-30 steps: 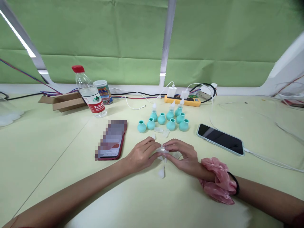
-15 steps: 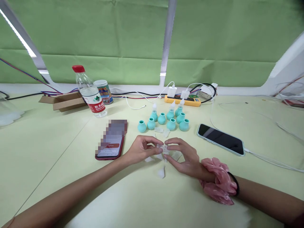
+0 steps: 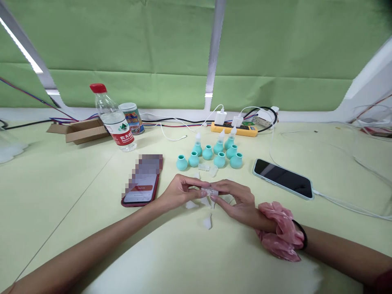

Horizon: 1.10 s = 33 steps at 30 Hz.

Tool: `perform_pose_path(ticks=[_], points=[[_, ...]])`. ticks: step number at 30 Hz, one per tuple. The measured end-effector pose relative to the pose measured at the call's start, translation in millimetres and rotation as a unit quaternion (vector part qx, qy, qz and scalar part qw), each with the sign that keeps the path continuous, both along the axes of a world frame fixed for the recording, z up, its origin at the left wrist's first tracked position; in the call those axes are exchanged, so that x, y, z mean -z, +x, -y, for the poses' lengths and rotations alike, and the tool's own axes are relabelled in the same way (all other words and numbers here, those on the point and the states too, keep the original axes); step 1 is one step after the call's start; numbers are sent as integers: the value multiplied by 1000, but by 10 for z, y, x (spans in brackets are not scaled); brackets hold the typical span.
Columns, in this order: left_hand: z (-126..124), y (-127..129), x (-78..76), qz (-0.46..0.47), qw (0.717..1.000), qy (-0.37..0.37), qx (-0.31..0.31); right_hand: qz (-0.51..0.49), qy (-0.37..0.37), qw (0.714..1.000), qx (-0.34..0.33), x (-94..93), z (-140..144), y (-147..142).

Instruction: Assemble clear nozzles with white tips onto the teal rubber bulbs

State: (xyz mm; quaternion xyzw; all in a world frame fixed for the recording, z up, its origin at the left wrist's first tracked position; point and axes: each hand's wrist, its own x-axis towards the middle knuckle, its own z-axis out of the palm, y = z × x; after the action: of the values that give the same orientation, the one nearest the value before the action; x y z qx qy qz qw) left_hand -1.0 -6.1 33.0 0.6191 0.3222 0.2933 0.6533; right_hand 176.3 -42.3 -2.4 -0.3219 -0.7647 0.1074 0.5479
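Note:
My left hand and my right hand meet over the table and pinch a small clear plastic piece between their fingertips. More small clear plastic pieces lie loose on the table under and in front of the hands. Behind them stands a cluster of several teal rubber bulbs, some with clear nozzles fitted on top. A pink scrunchie sits on my right wrist.
A red-cased phone lies left of the hands, a dark phone on a white cable to the right. A water bottle, a can, a cardboard box and a yellow power strip line the back.
The hands parted a little, then came together again on the clear piece. A loose clear piece now shows on the table below my left hand. The camera shifted slightly.

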Motion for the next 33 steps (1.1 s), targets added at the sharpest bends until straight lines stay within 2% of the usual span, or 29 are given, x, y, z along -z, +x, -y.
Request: perform_pose_path(ticks=[6,12,16,19,21,24,25,27,29,31,33], points=[[18,6,-2,-13,999,-6,-28,-5,2,1000,-13,2,10,-12],[23,-1,29,1,1000,-30,-8,-1,-29,999,-13,-10,11,-15],[37,18,64,12,1000,1,-11,16,-13,1000,-18,-24,24,-14],[44,17,41,28,999,-16,-21,46,3,998,-31,-80,10,11],[43,4,7,33,998,-45,-33,72,26,997,-4,-153,-45,71],[42,-19,-45,31,996,-63,-58,97,71,986,116,-313,-206,244],[45,-26,-59,34,995,-65,-64,108,74,978,164,-373,-272,319],[56,-34,-87,55,994,-72,-68,179,37,951,250,-483,-401,480],[73,-39,-119,87,991,-80,-67,271,-35,904,328,-559,-507,629],[93,-42,-161,100,989,-80,-67,351,-136,848,372,-587,-580,744],[109,-44,-207,83,992,-67,-70,408,-236,800,372,-574,-625,816]])
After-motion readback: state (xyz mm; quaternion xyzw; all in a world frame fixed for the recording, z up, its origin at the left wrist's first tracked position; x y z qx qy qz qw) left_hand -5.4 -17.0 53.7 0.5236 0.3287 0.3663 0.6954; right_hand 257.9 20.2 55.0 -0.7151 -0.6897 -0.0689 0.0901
